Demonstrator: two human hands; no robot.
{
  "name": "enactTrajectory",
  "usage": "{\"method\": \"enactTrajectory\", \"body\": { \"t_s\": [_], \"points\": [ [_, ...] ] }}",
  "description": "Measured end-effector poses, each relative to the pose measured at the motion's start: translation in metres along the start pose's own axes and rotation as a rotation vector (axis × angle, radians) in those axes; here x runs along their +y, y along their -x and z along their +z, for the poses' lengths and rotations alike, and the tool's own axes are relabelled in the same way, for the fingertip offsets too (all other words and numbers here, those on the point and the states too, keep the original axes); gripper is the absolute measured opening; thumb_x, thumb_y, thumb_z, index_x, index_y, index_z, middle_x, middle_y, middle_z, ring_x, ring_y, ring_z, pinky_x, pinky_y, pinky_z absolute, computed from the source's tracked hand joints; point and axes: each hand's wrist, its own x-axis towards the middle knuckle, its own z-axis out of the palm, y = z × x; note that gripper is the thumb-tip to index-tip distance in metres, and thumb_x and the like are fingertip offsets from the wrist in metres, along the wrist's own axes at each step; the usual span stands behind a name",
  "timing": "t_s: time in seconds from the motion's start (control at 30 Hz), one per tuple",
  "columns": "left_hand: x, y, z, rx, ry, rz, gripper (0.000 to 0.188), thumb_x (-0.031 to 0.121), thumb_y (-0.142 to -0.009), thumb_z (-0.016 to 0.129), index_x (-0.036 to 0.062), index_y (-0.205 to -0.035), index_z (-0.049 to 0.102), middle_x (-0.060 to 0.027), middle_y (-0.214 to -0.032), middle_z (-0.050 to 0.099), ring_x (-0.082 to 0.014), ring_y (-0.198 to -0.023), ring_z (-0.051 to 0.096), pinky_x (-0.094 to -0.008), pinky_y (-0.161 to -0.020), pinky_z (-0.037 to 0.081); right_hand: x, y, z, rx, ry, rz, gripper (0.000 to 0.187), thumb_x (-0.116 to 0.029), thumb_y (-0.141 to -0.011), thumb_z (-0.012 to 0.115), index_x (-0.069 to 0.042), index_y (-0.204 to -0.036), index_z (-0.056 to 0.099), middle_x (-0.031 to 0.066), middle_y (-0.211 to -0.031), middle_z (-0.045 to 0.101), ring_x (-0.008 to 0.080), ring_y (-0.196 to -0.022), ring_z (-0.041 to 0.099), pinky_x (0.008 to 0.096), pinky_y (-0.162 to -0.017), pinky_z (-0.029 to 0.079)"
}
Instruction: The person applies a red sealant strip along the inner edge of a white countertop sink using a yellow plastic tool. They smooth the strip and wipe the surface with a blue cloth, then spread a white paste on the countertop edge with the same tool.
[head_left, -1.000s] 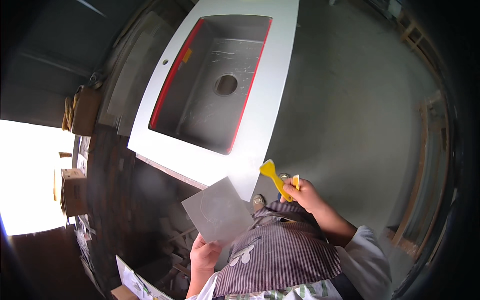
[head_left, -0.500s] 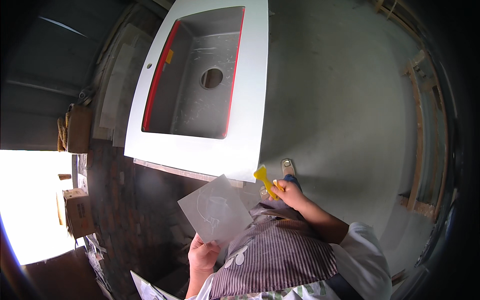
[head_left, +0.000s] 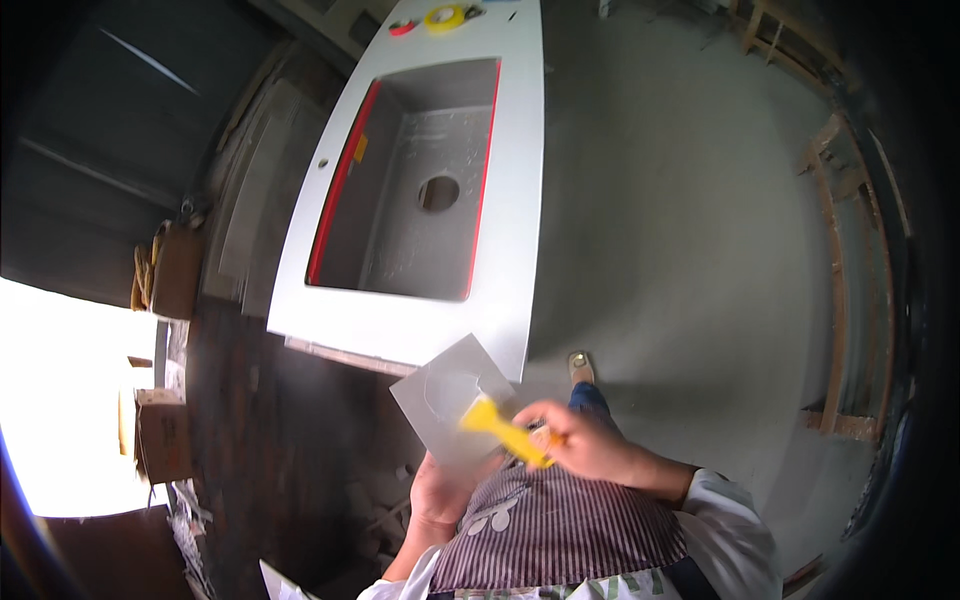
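My left hand (head_left: 436, 492) grips a thin grey square plate (head_left: 428, 402) by its near corner and holds it tilted in front of the striped apron. A smear of whitish paste lies on the plate. Closed round a yellow scraper (head_left: 510, 435), my right hand (head_left: 590, 452) has the blade over the plate's right part; motion blurs it, so I cannot tell whether it touches. Just beyond the plate is a white countertop (head_left: 415, 328) with a grey sink (head_left: 390, 235) set in it. Red tape (head_left: 338, 200) lines the sink's left edge, and a red strip (head_left: 486, 165) its right edge.
A yellow tape roll (head_left: 445, 18) and a red tape roll (head_left: 402, 27) lie at the countertop's far end. Slabs lean along its left side. Cardboard boxes (head_left: 163, 435) stand at the left, a wooden frame (head_left: 838, 270) at the right. One shoe (head_left: 581, 367) shows below.
The scraper has swung left from beside the countertop corner to over the plate. The plate has shifted slightly right. The view has tilted up, bringing the tape rolls into sight.
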Motion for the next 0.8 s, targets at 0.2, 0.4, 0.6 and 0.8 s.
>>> {"method": "enactTrajectory", "body": {
  "t_s": [0.2,0.4,0.6,0.8],
  "points": [
    [0.005,-0.01,0.003,0.007,0.105,0.093,0.069,-0.001,-0.072,0.054,-0.0011,-0.141,0.045,-0.0189,-0.142,0.052,-0.0413,-0.135,0.045,-0.0703,-0.11,0.031,0.023,-0.032,-0.078,0.189,0.136,0.07,0.023,-0.017,-0.103,0.053,-0.002,-0.121,0.054,0.0044,-0.08,0.065,0.0101,-0.067,0.059,0.0266,-0.062,0.049],
    [0.014,-0.024,0.005,0.018,0.201,0.241,0.068,0.003,-0.073,0.054,-0.0038,-0.14,0.044,-0.02,-0.139,0.053,-0.0435,-0.134,0.045,-0.0702,-0.108,0.034,0.042,-0.136,-0.22,0.616,0.405,0.029,0.023,-0.014,-0.1,0.051,-0.001,-0.119,0.055,0.0051,-0.087,0.06,0.0139,-0.079,0.057,0.0306,-0.075,0.049],
    [0.021,-0.025,-0.014,0.062,0.157,0.286,0.031,0.011,-0.077,0.06,0.0027,-0.106,0.068,-0.0123,-0.11,0.069,-0.0323,-0.112,0.061,-0.0589,-0.104,0.044,-0.011,-0.287,-0.321,0.794,0.473,-0.169,0.032,-0.018,-0.101,0.052,-0.003,-0.129,0.056,0.0051,-0.089,0.065,0.0143,-0.082,0.062,0.0328,-0.074,0.052],
    [0.017,-0.046,-0.011,0.016,0.151,0.378,0.04,0.015,-0.079,0.061,0.0033,-0.117,0.064,-0.0125,-0.119,0.067,-0.0321,-0.113,0.061,-0.0571,-0.098,0.047,-0.044,-0.405,-0.41,1.026,0.587,-0.185,0.036,-0.02,-0.099,0.051,-0.003,-0.131,0.055,0.0191,-0.108,0.068,0.0318,-0.1,0.066,0.0401,-0.087,0.053]
  ]
}}
